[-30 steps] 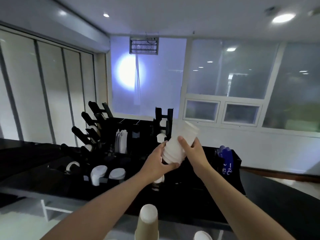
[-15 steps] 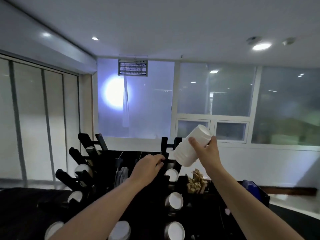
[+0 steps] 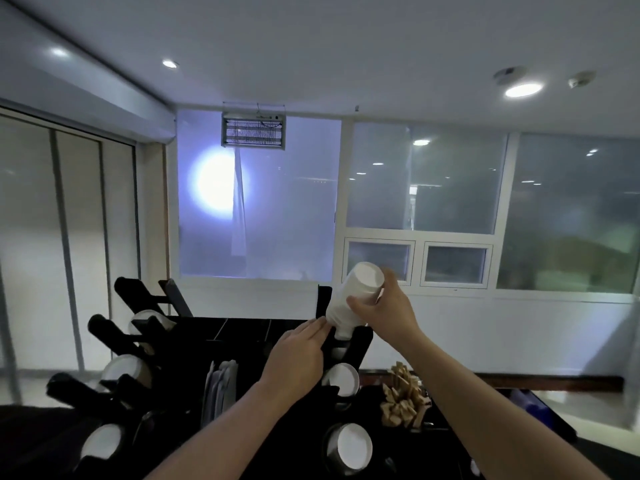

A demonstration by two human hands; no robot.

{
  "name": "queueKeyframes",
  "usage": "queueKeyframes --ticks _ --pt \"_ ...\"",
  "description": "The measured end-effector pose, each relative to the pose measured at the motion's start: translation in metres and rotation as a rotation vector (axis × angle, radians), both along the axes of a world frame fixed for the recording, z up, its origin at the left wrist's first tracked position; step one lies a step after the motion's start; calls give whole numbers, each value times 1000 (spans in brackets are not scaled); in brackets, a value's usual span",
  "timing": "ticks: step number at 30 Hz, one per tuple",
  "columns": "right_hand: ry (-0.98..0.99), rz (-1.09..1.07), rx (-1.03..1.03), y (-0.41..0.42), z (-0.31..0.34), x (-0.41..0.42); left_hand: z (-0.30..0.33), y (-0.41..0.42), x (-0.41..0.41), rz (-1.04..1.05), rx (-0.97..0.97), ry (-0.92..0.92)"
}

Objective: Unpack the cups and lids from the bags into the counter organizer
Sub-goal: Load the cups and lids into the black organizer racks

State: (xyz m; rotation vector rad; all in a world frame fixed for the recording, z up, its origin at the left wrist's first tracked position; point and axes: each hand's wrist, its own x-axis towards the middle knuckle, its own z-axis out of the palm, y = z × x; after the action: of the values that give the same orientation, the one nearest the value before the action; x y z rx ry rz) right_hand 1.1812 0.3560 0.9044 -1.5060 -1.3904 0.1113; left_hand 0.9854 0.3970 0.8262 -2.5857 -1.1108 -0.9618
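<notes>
My right hand (image 3: 382, 311) grips a stack of white cups (image 3: 353, 299), tilted with its bottoms up and to the right. The stack's lower end sits at the mouth of the top slot of the black counter organizer (image 3: 360, 344). My left hand (image 3: 298, 358) lies with straight fingers against that slot, its fingertips touching the low end of the stack. White cup stacks (image 3: 341, 377) fill the two slots below, one of them (image 3: 351, 448) near the bottom of the view.
More black angled cup holders (image 3: 104, 332) with white cups stand at the left. Flat white lids (image 3: 221, 386) stand upright in a middle compartment. A bunch of brown packets (image 3: 403, 398) sits right of the organizer. A white wall and windows lie behind.
My right hand has lowered the cup stack to the top slot. My left hand has moved right to meet the stack's low end. The camera has moved closer to the organizer.
</notes>
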Motion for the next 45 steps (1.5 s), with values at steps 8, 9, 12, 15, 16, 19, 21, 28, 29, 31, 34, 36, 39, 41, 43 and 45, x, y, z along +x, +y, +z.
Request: queueKeyframes --ticks 8,9,12,15,16,19,21,28,29,31,34,36,39,41,43,45 --pt "-328 -48 -106 24 -26 6 -4 -1 0 -52 -9 -74" --pt "-423 -48 -55 24 -29 7 -4 -2 0 -53 -12 -81" --pt "-718 6 -40 24 -38 10 -4 -4 1 -49 -26 -93" --pt "-811 -11 -87 23 -51 11 -5 -6 3 -41 -21 -103" --pt "-816 -27 -81 23 -54 11 -5 -7 4 -42 -23 -106" --pt "-808 -43 -67 22 -59 8 -5 -5 4 -35 -22 -95" --pt "-798 -48 -78 21 -61 5 -4 -4 5 -21 -25 -80" --pt "-765 78 -260 -7 -44 14 13 -16 -4 8 -185 91" --pt "-707 81 -228 -20 -43 18 16 -23 -4 10 -182 77" --pt "-620 71 -135 -50 -42 28 13 -49 -1 -33 -117 -71" --pt "-534 48 -103 -105 -44 43 -2 -105 9 -164 -40 -132" --pt "-468 51 -152 -149 -51 53 -11 -144 16 -244 -90 -67" --pt "-480 65 -225 -217 -70 70 -24 -192 28 -359 -170 43" --pt "-525 87 -269 -261 -89 80 -35 -224 37 -405 -219 134" --pt "-578 111 -306 -301 -112 89 -50 -252 51 -434 -264 206" --pt "-588 152 -357 -330 -139 95 -67 -276 64 -441 -294 234"
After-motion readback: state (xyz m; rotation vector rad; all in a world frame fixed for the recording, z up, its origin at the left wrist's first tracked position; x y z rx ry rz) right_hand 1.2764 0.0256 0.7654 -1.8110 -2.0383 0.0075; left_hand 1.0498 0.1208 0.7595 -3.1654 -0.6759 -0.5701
